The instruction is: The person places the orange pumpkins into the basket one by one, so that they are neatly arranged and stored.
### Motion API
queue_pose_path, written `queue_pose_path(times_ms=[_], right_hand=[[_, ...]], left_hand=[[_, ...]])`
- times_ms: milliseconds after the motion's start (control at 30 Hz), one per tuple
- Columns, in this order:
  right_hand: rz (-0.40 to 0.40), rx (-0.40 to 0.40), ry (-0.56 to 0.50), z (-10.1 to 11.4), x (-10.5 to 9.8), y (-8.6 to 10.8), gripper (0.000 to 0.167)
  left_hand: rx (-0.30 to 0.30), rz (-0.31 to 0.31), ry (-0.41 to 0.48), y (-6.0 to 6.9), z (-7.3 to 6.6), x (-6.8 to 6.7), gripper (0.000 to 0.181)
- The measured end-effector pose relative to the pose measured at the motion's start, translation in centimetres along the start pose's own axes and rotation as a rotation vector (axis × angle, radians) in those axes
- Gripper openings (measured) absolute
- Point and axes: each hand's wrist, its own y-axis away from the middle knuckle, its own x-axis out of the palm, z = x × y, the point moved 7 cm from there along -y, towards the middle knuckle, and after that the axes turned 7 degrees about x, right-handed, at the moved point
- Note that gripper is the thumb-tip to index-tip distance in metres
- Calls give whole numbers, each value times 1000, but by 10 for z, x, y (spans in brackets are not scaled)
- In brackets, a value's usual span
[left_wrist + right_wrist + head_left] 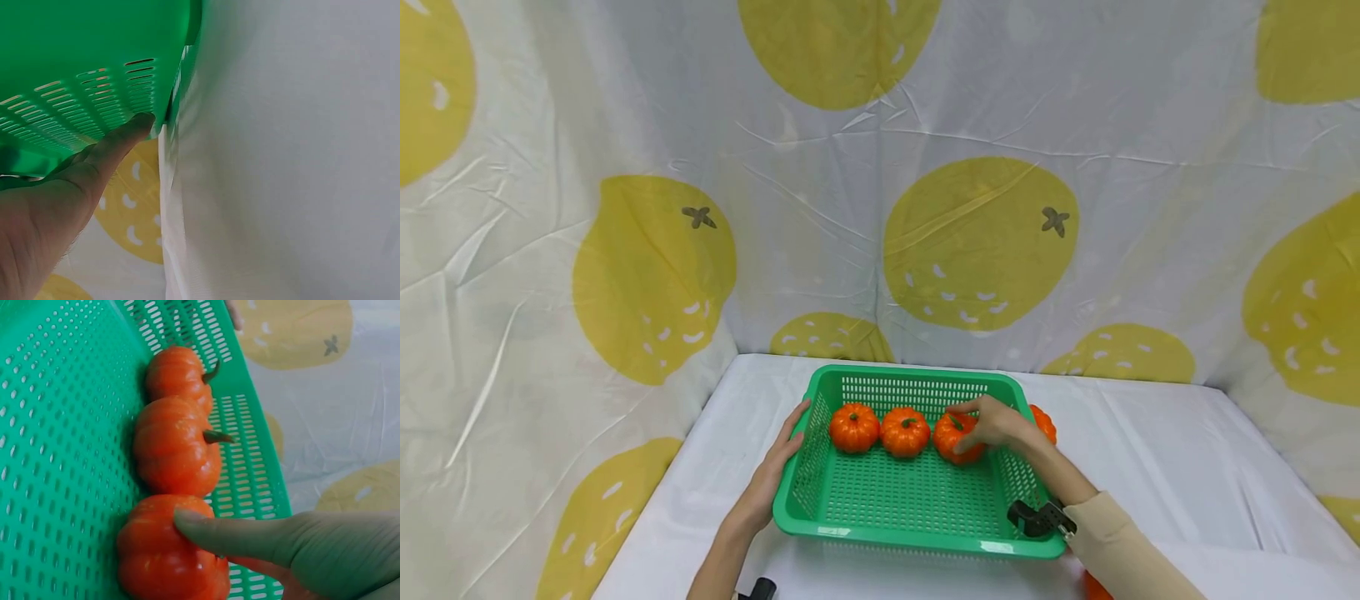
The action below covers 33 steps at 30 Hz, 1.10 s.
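Observation:
A green plastic basket (910, 537) with perforated walls stands on the white-covered table. Inside it, along the back wall, sit a left pumpkin (854, 428), a middle pumpkin (906, 432) and a right pumpkin (946, 435), all small and orange with green stems. My right hand (992, 423) reaches over the basket's right side and grips the right pumpkin from above; in the right wrist view the thumb (219, 534) lies on its skin. Against the outside of the basket's left wall rests my left hand (769, 475), its thumb (122, 140) stretched along the slotted plastic.
Another orange pumpkin (1044, 423) is partly hidden beyond the basket's right side. An orange thing (1096, 587) shows at the bottom edge, mostly behind the right sleeve. White cloth (955, 242) printed with yellow lemons hangs behind and on both sides of the table (1165, 467).

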Motion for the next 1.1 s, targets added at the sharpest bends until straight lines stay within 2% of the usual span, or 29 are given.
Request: queue_pose_path(times_ms=[267, 567, 700, 833, 967, 1100], right_hand=[[-10, 3, -2, 1, -2, -2, 69], [25, -20, 8, 11, -12, 4, 71], [57, -61, -45, 17, -32, 19, 74], [68, -93, -96, 16, -63, 39, 76], [20, -121, -71, 2, -93, 55, 75], [-45, -109, -3, -22, -111, 68, 76]], left_hand=[[7, -2, -19, -2, -4, 0, 54], [9, -4, -24, -4, -4, -1, 54], [9, -5, -20, -4, -2, -3, 53], [9, -8, -21, -3, -2, -5, 53], [7, -11, -19, -1, -2, -7, 53], [7, -13, -18, 1, -2, -9, 53]])
